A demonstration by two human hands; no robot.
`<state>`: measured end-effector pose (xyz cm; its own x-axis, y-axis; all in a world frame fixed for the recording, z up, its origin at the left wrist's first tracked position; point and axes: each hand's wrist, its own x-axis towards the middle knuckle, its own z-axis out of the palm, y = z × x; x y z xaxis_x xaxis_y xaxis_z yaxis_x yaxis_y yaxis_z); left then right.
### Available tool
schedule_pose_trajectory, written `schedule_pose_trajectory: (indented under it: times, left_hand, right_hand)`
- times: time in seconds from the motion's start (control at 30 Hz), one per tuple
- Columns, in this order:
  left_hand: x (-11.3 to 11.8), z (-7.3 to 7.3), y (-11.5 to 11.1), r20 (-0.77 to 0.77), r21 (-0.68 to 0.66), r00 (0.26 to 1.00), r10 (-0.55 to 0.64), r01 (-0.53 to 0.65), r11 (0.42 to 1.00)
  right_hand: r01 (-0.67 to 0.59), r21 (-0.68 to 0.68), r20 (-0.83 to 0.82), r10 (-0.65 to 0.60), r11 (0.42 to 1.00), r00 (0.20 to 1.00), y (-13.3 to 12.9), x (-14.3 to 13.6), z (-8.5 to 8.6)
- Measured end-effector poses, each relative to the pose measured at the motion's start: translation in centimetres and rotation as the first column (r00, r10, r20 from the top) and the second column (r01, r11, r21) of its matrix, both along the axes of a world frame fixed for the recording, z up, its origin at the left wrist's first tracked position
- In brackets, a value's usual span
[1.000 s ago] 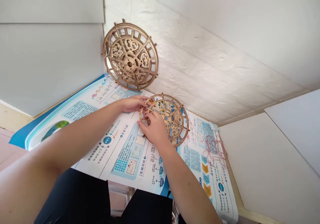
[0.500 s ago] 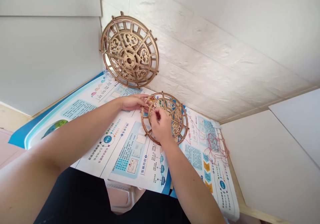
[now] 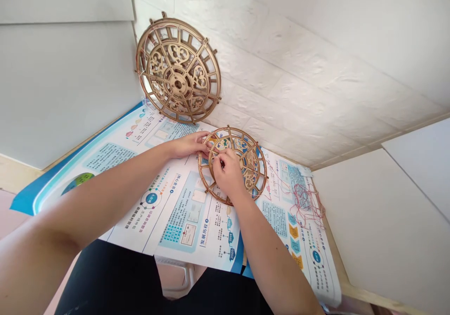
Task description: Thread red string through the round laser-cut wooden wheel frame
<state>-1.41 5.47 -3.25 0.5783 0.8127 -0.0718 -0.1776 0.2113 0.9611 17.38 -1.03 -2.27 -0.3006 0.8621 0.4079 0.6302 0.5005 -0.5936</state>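
Note:
A bronze openwork disc (image 3: 258,167) with curled ornaments rests on the printed sheet, thin reddish wire running along its rim. My left hand (image 3: 191,144) reaches its upper left edge, fingers curled around the rim there. Over the disc's left half, my right hand (image 3: 227,169) is closed, thumb and index finger pinched together; whatever is between these fingertips is too small to make out. Thin red and white wire trails from the disc's right side to a loose tangle (image 3: 307,202) on the sheet.
Behind, a larger pile of similar bronze wheels (image 3: 178,84) leans against the white brick-patterned wall (image 3: 277,66). White panels stand at the left (image 3: 66,90) and right (image 3: 379,221). The printed sheet (image 3: 133,221) covers the tabletop.
The view has shifted slightly. My right hand still pinches over the disc, with its wrist turned a little, and my left hand stays at the rim.

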Motion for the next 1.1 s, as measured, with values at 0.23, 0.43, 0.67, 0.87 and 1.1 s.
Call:
schedule_pose_trajectory:
  times: [0.23,0.43,0.67,0.87,1.1]
  left_hand:
    - [0.5,0.1,-0.2,-0.032,0.009,0.999,0.035,-0.035,0.999]
    - [0.6,0.1,-0.2,-0.041,0.012,0.999,0.032,-0.032,0.999]
    - [0.6,0.6,-0.5,-0.059,-0.002,0.997,0.055,-0.055,0.999]
    - [0.8,0.1,-0.3,-0.095,0.007,0.990,0.104,-0.104,0.995]
    - [0.9,-0.6,0.0,-0.105,0.030,0.986,0.129,-0.127,0.991]
  right_hand:
    - [0.021,0.002,-0.025,-0.021,1.000,0.999,0.2,0.1,-0.1]
    - [0.022,0.031,0.064,-0.024,0.999,0.998,0.3,0.2,-0.4]
    - [-0.005,0.030,0.106,0.001,1.000,0.994,0.2,0.1,-0.3]
    - [-0.034,0.008,0.106,0.033,0.999,0.994,0.1,0.1,-0.3]
    - [-0.043,-0.022,0.091,0.045,0.999,0.995,0.0,0.1,-0.1]
